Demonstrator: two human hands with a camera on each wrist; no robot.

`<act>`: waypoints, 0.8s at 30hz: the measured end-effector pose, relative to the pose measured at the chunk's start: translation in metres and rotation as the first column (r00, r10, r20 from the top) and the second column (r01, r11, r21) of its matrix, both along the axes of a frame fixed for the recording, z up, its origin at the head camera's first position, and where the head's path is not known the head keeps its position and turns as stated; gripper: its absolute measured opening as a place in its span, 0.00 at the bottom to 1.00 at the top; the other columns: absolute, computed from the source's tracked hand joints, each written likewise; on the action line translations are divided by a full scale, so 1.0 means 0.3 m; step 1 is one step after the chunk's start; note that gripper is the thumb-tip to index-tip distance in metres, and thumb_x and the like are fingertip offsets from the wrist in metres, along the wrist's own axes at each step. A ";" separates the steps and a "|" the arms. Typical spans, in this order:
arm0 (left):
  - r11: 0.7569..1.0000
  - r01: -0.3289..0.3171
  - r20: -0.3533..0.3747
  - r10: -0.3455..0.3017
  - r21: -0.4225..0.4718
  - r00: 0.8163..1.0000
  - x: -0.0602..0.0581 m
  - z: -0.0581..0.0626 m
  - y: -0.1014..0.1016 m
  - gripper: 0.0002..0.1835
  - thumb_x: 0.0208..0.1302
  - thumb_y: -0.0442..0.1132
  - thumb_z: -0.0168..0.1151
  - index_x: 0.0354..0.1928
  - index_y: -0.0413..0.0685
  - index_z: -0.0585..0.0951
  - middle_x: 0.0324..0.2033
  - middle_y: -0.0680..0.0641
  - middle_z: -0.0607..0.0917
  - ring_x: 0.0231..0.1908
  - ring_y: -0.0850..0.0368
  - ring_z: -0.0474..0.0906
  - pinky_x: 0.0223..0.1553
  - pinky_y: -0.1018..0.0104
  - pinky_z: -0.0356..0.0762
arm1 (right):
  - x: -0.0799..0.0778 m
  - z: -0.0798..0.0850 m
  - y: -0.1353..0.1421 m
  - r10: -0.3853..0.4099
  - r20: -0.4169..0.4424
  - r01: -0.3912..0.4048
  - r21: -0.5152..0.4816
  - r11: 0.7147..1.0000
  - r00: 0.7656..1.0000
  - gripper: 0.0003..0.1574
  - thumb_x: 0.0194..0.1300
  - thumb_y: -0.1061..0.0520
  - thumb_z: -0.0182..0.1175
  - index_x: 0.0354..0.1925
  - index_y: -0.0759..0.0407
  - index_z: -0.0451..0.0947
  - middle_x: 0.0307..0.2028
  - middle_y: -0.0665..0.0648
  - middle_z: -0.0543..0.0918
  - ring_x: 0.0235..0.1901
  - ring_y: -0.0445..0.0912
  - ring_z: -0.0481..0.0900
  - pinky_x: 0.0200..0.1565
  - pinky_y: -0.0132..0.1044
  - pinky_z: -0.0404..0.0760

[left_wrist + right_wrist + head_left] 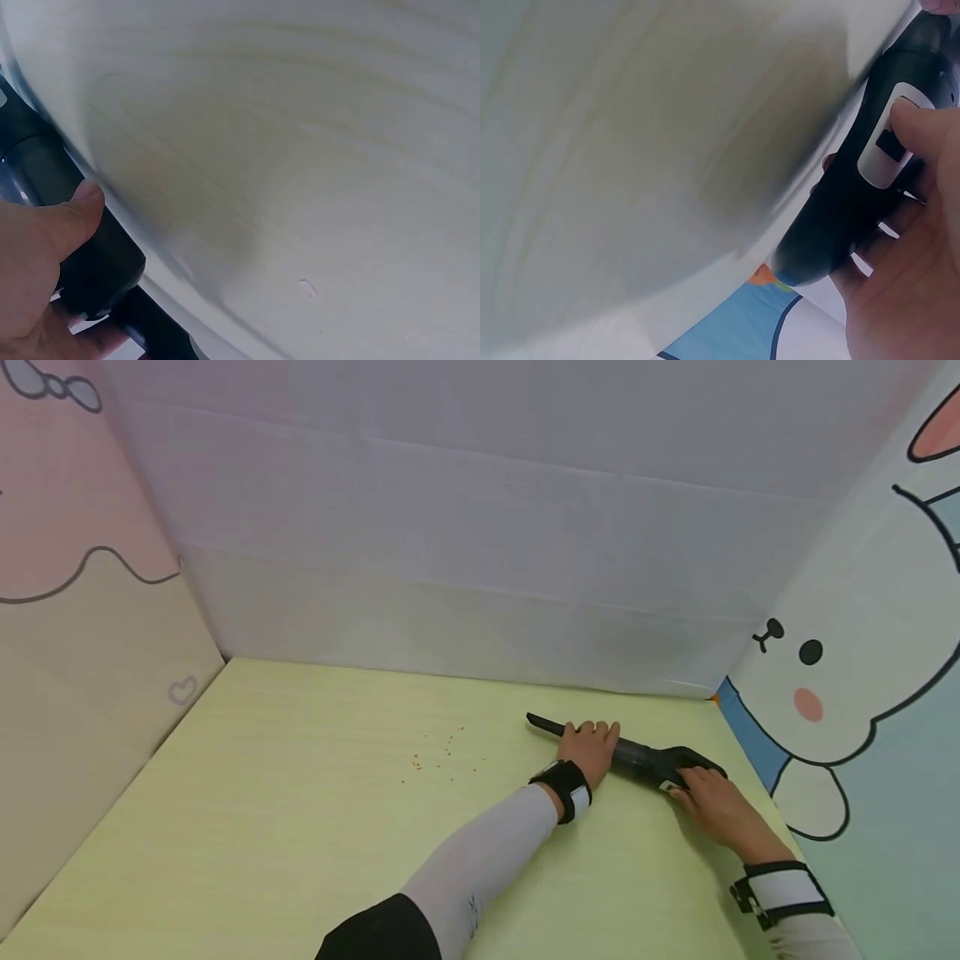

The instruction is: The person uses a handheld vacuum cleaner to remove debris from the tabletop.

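A black handheld vacuum cleaner (pixel 637 760) with a narrow nozzle lies across the right part of the table, its nozzle pointing left. My left hand (pixel 589 752) grips its front end near the nozzle; in the left wrist view the thumb lies along the black body (pixel 101 262). My right hand (pixel 716 806) holds the handle. In the right wrist view the thumb rests on a light switch panel (pixel 885 150) of the handle (pixel 832 202). Small reddish crumbs (pixel 417 766) are scattered on the table, left of the nozzle.
The pale yellow table (pixel 262 827) is bounded at the back by a white sheet wall (pixel 465 552). A pink and cream panel (pixel 90 677) stands on the left. On the right rises a panel with a cartoon animal (pixel 862 635), close to the right hand.
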State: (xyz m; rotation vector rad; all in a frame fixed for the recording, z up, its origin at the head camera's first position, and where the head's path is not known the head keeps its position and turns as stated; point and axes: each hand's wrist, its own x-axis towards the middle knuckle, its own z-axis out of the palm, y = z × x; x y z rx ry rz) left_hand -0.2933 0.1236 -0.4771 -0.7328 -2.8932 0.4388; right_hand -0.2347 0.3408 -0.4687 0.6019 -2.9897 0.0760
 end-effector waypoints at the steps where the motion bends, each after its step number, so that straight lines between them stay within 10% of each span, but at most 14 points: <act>1: 1.000 -0.002 0.005 0.002 0.005 1.000 0.000 0.004 -0.001 0.30 0.72 0.53 0.39 0.72 0.62 0.45 0.64 0.59 0.63 0.62 0.60 0.61 0.59 0.59 0.64 | 0.000 0.001 -0.002 -0.006 0.009 0.006 -0.002 1.000 1.000 0.25 0.65 0.55 0.55 0.51 0.76 0.68 0.45 0.74 0.76 0.47 0.67 0.71 0.47 0.62 0.71; 24: 0.999 0.021 -0.009 -0.020 0.037 1.000 0.002 -0.024 -0.007 0.25 0.72 0.52 0.41 0.68 0.60 0.54 0.62 0.57 0.64 0.62 0.58 0.61 0.64 0.54 0.55 | 0.005 0.005 -0.025 -0.064 0.000 0.064 -0.030 0.997 0.998 0.28 0.62 0.54 0.58 0.53 0.73 0.68 0.47 0.74 0.74 0.47 0.68 0.70 0.45 0.63 0.71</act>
